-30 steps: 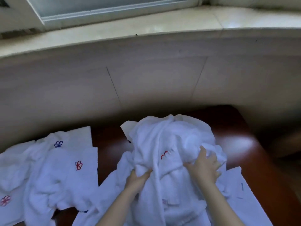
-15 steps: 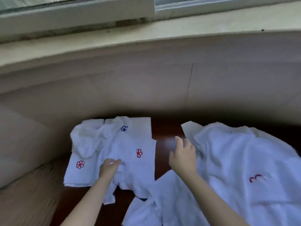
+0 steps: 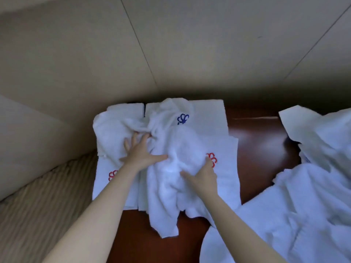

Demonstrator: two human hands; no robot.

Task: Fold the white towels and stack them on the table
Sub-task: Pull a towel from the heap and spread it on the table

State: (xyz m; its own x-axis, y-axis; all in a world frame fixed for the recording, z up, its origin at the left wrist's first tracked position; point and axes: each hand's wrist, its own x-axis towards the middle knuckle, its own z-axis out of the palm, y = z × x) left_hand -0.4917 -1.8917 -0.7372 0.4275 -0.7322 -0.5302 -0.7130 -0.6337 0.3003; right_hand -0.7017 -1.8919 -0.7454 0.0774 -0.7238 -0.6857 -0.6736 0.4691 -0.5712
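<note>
A rumpled heap of small white towels (image 3: 171, 149) with red and blue embroidered marks lies on the left part of the dark wooden table (image 3: 256, 141). My left hand (image 3: 139, 151) rests flat on the heap with its fingers spread. My right hand (image 3: 202, 174) lies on the crumpled top towel beside a red mark, fingers fairly straight, thumb out to the left. A second, larger pile of white towels (image 3: 303, 196) covers the right side of the table.
A beige panelled wall (image 3: 171, 44) rises straight behind the table. Striped carpet (image 3: 38, 205) shows at the lower left beyond the table's edge. A strip of bare wood separates the two towel piles.
My view and both hands swung left from the big pile on the right to the small embroidered towels. Both hands now press on that heap.
</note>
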